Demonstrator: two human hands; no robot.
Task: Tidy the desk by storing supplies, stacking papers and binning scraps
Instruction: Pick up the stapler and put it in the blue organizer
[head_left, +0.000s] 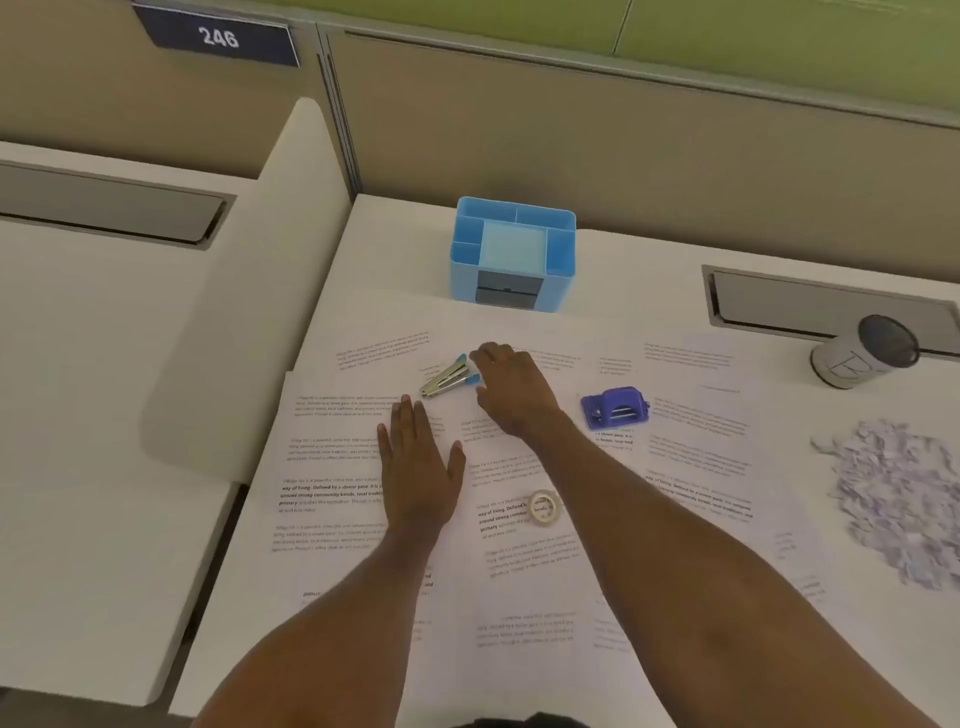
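Pressing the left hand (418, 467) flat on the spread papers (337, 441), fingers straight and apart, gripping nothing. Setting the right hand (511, 395) against the 3 o'clock end of the stapler (448, 376), fingers bent down beside its blue tip; impossible to tell whether clamping it or only touching. Finding the stapler lying on the papers at 12 o'clock from the left hand, the blue organizer (511, 254) standing farther off at 12. Finding the purple hole punch (615, 408) at 3 o'clock from the right hand, the tape roll (544, 509) between both forearms, the scraps (898, 499) heaped far out at 3, the cup (862, 353) at 2 on the desk (649, 260).
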